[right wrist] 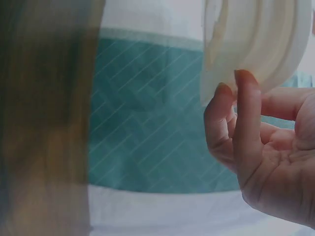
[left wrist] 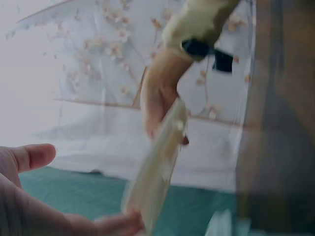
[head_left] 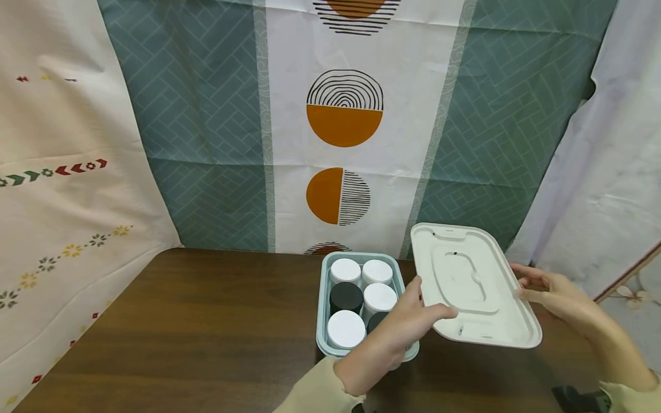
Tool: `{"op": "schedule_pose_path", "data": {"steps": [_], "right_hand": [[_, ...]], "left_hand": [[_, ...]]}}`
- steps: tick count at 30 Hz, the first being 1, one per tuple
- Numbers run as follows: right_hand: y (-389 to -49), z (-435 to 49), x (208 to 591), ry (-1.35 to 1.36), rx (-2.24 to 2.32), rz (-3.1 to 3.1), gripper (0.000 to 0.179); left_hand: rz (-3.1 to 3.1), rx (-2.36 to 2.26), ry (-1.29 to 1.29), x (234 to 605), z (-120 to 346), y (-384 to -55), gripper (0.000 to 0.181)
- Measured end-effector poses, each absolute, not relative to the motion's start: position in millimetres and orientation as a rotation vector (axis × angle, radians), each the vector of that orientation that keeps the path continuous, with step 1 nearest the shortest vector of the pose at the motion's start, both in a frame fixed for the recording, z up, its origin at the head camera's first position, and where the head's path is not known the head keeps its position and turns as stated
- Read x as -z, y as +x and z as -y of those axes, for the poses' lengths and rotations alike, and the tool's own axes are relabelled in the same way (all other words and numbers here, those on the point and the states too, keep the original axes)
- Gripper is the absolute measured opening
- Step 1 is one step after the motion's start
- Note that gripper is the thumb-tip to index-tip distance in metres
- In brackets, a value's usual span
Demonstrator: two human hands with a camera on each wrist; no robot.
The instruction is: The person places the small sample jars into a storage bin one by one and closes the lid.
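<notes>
A white plastic lid (head_left: 467, 281) is held up over the right part of the table, its moulded ridges showing. My right hand (head_left: 563, 295) pinches the lid's right edge between thumb and fingers; in the right wrist view its fingertips (right wrist: 246, 81) bend against the lid. My left hand (head_left: 397, 330) is at the lid's left edge. In the left wrist view its thumb (left wrist: 37, 156) stands apart, while the straight fingers (left wrist: 118, 223) touch or nearly touch the lid. A light blue box (head_left: 322, 292), lidless, holds several white jars (head_left: 346, 330) and black-topped jars (head_left: 346, 297); my left forearm partly hides it.
A dark wooden table (head_left: 206, 327) lies beneath everything. Behind it hangs a green and white patterned cloth (head_left: 206, 115). Pale cloths hang along the left (head_left: 77, 229) and right (head_left: 609, 201) sides. A black device (head_left: 578, 398) is by my right wrist.
</notes>
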State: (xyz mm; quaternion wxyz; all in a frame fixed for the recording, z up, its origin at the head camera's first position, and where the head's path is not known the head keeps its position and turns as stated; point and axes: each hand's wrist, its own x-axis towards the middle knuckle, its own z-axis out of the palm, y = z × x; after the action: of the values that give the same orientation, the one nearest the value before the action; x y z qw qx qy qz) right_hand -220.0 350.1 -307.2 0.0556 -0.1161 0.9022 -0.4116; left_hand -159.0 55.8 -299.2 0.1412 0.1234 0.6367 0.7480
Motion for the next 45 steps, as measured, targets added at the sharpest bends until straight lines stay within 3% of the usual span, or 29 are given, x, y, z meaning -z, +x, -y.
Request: {"op": "schedule_pose_path", "data": {"steps": [5, 13, 23, 35, 45], "right_hand": [[-219, -331, 298, -0.42, 1.431, -2.591, 0.065], [-212, -274, 282, -0.616, 1.6, -2.401, 0.066], [-223, -227, 278, -0.578, 1.654, -2.425, 0.068], [-232, -202, 273, -0.429, 1.697, -2.561, 0.054], [-222, -193, 268, -0.434, 1.967, -2.685, 0.029]], "left_hand": [[-1.974, -2.067, 0.381, 289, -14, -163, 0.071], [-2.103, -2.053, 0.552, 288, 32, -180, 0.056], [-2.3, -2.063, 0.442, 287, 73, -197, 0.041], [-2.369, -2.032, 0.503, 291, 100, -207, 0.045], [-3.516, -1.097, 0.529, 294, 88, -201, 0.034]]}}
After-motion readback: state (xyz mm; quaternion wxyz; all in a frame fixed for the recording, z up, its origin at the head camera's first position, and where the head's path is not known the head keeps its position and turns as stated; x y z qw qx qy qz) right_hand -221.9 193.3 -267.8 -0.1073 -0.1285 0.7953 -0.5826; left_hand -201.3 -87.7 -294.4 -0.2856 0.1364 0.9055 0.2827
